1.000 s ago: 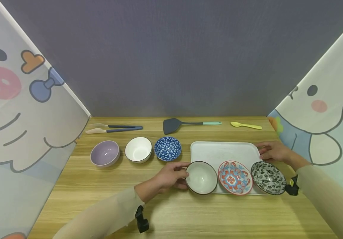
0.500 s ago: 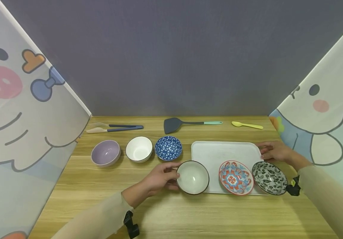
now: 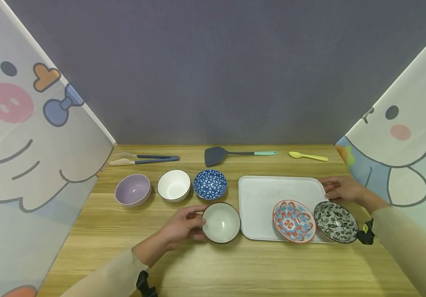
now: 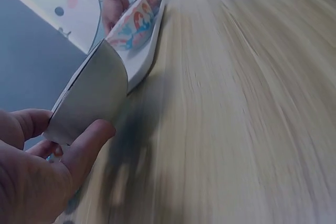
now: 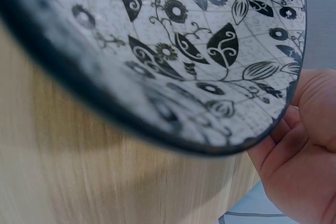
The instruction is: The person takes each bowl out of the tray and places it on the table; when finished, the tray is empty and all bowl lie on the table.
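Note:
My left hand (image 3: pixel 183 225) grips the rim and side of a cream bowl with a dark rim (image 3: pixel 222 222), just left of the white tray (image 3: pixel 264 189). In the left wrist view the thumb and fingers pinch this bowl (image 4: pixel 92 90) from either side, and a shadow lies on the table beneath. At the tray's right edge, my right hand (image 3: pixel 342 188) holds the rim near the far corner; the right wrist view hides its fingertips behind a bowl. A red-and-blue patterned bowl (image 3: pixel 294 221) sits on the tray's front part. Beside it, a black-and-white leaf-patterned bowl (image 3: pixel 336 222) overlaps the right edge.
Left of the tray stand a blue patterned bowl (image 3: pixel 210 184), a white dark-rimmed bowl (image 3: pixel 174 186) and a purple bowl (image 3: pixel 133 190). Along the back lie tongs (image 3: pixel 149 159), a spatula (image 3: pixel 216 156) and a yellow spoon (image 3: pixel 308 156). Walls (image 3: pixel 220 82) bound the table behind and at both sides.
My left hand has carried the cream bowl leftward, from over the tray's left front to beside the tray. The right hand and the other bowls have stayed in place.

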Action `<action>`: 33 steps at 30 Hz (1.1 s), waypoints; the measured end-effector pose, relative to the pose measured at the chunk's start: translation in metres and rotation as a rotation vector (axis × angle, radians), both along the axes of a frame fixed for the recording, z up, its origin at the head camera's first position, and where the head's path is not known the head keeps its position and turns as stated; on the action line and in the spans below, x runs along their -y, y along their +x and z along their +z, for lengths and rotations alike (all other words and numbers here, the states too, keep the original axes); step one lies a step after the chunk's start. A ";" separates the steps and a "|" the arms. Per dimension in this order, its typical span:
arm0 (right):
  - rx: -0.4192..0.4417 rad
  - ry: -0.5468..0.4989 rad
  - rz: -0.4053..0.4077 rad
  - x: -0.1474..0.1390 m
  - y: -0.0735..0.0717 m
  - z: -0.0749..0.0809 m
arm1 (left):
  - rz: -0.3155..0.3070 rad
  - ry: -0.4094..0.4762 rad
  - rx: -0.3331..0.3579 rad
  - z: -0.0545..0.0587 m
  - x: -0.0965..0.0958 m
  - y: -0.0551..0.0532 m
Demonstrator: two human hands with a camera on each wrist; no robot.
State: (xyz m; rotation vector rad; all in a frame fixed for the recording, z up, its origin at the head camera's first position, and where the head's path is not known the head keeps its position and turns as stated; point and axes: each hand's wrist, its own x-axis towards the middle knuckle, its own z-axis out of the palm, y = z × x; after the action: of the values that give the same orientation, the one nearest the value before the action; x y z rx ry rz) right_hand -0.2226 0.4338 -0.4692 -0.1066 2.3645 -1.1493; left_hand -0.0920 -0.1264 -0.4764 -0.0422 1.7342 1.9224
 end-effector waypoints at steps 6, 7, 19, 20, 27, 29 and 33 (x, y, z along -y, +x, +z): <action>-0.006 0.010 -0.006 -0.001 0.000 -0.001 | 0.017 -0.014 0.006 -0.003 0.014 0.002; -0.006 0.011 -0.006 -0.001 0.000 -0.001 | 0.021 -0.018 0.009 -0.003 0.015 0.002; 0.000 0.007 -0.011 0.000 0.000 -0.001 | 0.025 -0.027 0.033 -0.007 0.018 0.002; 0.000 0.008 -0.011 0.000 0.000 -0.001 | 0.021 -0.021 0.035 -0.007 0.018 0.002; 0.011 0.013 -0.022 0.002 0.001 0.001 | 0.000 -0.041 0.043 -0.011 0.024 0.000; 0.007 0.019 -0.014 0.002 -0.001 0.001 | -0.009 -0.059 0.038 -0.010 0.026 -0.002; 0.010 0.027 -0.011 0.001 -0.003 0.001 | -0.050 -0.072 0.021 -0.005 0.029 -0.004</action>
State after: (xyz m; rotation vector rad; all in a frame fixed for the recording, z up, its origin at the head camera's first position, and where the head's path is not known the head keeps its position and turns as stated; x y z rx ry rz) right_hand -0.2257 0.4331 -0.4685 -0.0784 2.3735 -1.1195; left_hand -0.0964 -0.1556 -0.4813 -0.0442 1.7739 1.8173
